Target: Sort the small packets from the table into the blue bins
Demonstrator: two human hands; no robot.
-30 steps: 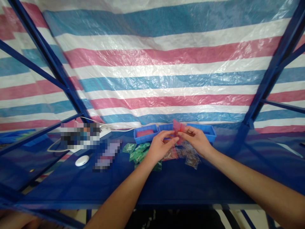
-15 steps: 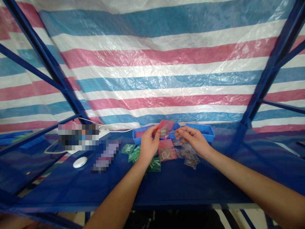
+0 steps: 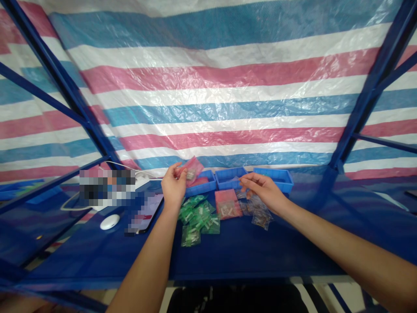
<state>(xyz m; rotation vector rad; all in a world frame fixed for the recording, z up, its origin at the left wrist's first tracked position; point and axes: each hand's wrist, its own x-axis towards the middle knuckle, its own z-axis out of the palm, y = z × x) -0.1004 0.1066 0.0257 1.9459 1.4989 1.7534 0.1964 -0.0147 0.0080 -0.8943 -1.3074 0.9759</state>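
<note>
My left hand (image 3: 173, 184) is closed on a pink plastic bag (image 3: 193, 171) with small pale parts inside, held up over the left blue bin (image 3: 201, 188). My right hand (image 3: 257, 184) has its fingertips pinched in front of the middle blue bin (image 3: 228, 178). A clear plastic bag (image 3: 233, 179) seems to stick out from these fingertips, though it is faint. Below my right hand lie several clear bags (image 3: 261, 214) of dark small parts. Another pink bag (image 3: 227, 204) rests flat on the table between my hands, beside a pile of green bags (image 3: 200, 215) holding white pieces.
A right blue bin (image 3: 276, 178) stands behind my right hand. Left of my left arm are a phone (image 3: 151, 213), a round white object (image 3: 110, 222) and a white power strip (image 3: 112, 201) with cables. Blue metal posts (image 3: 363, 93) frame the striped sheet behind the blue table (image 3: 247, 256).
My left hand has moved left with the pink bag, from in front of the middle bin to over the left bin. More of the green pile now shows. My right hand has hardly moved.
</note>
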